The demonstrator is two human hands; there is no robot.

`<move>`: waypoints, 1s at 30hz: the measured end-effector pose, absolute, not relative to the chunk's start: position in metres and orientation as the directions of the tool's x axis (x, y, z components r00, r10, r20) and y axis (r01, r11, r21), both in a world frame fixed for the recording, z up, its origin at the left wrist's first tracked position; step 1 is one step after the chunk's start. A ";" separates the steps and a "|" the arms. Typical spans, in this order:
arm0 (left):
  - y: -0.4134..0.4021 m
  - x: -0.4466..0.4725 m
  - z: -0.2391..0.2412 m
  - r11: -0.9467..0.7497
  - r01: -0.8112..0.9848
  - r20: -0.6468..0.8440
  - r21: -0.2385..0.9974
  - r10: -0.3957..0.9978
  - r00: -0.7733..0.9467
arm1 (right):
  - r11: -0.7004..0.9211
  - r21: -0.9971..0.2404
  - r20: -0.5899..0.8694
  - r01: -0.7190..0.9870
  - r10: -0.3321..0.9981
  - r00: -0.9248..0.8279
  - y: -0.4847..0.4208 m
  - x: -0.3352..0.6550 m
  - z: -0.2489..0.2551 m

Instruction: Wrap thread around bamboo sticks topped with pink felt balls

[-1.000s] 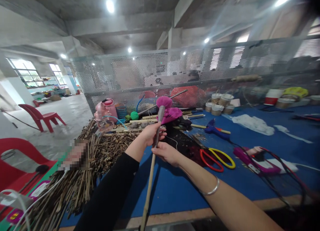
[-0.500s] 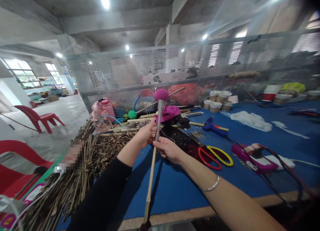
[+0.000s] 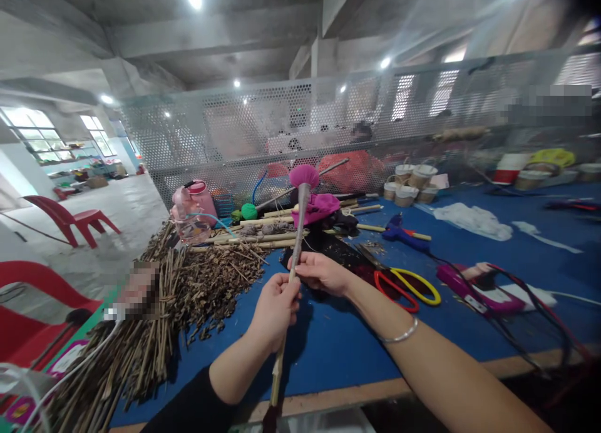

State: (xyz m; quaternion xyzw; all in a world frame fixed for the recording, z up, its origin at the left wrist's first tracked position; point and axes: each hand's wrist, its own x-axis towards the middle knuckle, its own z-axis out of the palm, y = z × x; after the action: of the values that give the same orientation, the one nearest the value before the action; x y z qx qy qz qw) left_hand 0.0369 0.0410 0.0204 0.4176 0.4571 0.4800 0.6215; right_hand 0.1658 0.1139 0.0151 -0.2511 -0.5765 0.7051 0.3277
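Observation:
A long pale wooden stick [image 3: 278, 364] points away from me, topped by a round magenta fabric head [image 3: 304, 177]. Grey wrapping [image 3: 302, 223] covers its upper shaft below that head. My left hand [image 3: 277, 305] is closed around the bare wood just under the wrapping. Slightly higher, my right hand [image 3: 323, 273] pinches the stick at the wrapping's lower end, with thumb and fingers together. Behind the shaft lies a bunched magenta cloth [image 3: 322, 208] on the blue table [image 3: 338, 351]. Scissors [image 3: 399, 287] with red and yellow handles rest right of my right hand.
Dried twigs and leaves [image 3: 206, 289] are heaped at the left. A blue glue gun [image 3: 399, 233], a purple power strip [image 3: 479, 292] and white fibre [image 3: 472, 222] lie on the right. Paper cups [image 3: 413, 179] and a pink jug [image 3: 201, 201] stand before a perforated metal screen [image 3: 225, 132].
My left hand has moved down the stick, from the wrapped part toward me, and now grips the bare wood. My right hand stays near the wrapping's lower end.

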 end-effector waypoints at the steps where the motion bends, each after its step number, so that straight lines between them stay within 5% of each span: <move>1: 0.040 0.036 0.021 0.183 -0.240 -0.153 0.953 0.978 0.139 | -0.124 -0.975 0.032 -0.183 0.738 -0.674 0.114 0.168 0.017; 8: 0.035 0.037 0.031 0.137 -0.304 -0.074 0.943 0.975 0.208 | -0.085 -0.955 0.134 -0.284 0.730 -0.670 0.110 0.169 0.025; 16: 0.059 0.036 0.034 0.003 -0.095 0.005 0.995 0.996 0.089 | -0.008 -0.964 0.131 -0.266 0.856 -0.500 0.115 0.167 0.022; 26: 0.051 0.025 0.023 0.135 -0.346 -0.027 0.928 0.954 0.300 | -0.116 -0.940 0.097 -0.321 0.810 -0.578 0.113 0.165 0.019; 30: 0.051 0.028 0.014 0.079 -0.251 -0.032 0.965 0.982 0.189 | -0.064 -0.963 0.085 -0.262 0.850 -0.520 0.112 0.160 0.018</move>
State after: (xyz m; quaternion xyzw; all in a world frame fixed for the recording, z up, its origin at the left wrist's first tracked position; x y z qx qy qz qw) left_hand 0.0276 0.0510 0.0144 0.4604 0.3967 0.4983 0.6184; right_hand 0.1597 0.1122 0.0179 -0.2684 -0.5475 0.6782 0.4101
